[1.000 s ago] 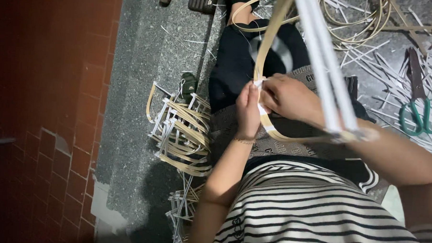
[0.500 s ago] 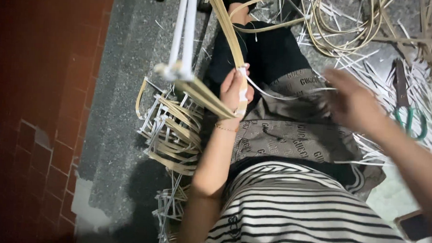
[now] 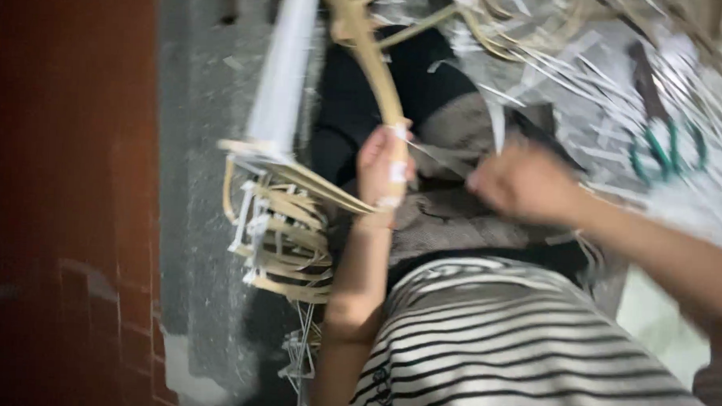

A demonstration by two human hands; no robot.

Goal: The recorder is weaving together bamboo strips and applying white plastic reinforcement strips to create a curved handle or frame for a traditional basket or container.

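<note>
Left hand (image 3: 384,170) was clamped around a tan cane strip (image 3: 378,63), fingers curled over it with white tape on one finger, held above the lap. The strip ran up and away from the fist toward the top of the view, and more flat tan strips fanned out from the same grip to the left, meeting a half-woven cane frame (image 3: 280,236) with white bindings that hung just beside the left forearm. A long pale bar (image 3: 284,72) rose from that frame's top edge (heavily blurred, could be a bundle of white strips, couldn't tell). Right hand (image 3: 526,183) was out to the right of the left one, apart from it, closed into a loose fist; a thin pale strand (image 3: 443,155) stretched between the two hands and seemed pinched in the right fingers, though motion blur made the grip hard to confirm. Both hands sat over a grey-brown patterned cloth (image 3: 456,222) on the lap, with a black-and-white striped shirt (image 3: 524,345) below. Green-handled scissors (image 3: 665,150) lay on the floor well off to the right among scattered white offcuts (image 3: 573,82). Loose cane coils (image 3: 495,23) lay at the top. A red brick wall (image 3: 57,192) filled the left side, grey floor (image 3: 199,141) next to it.
</note>
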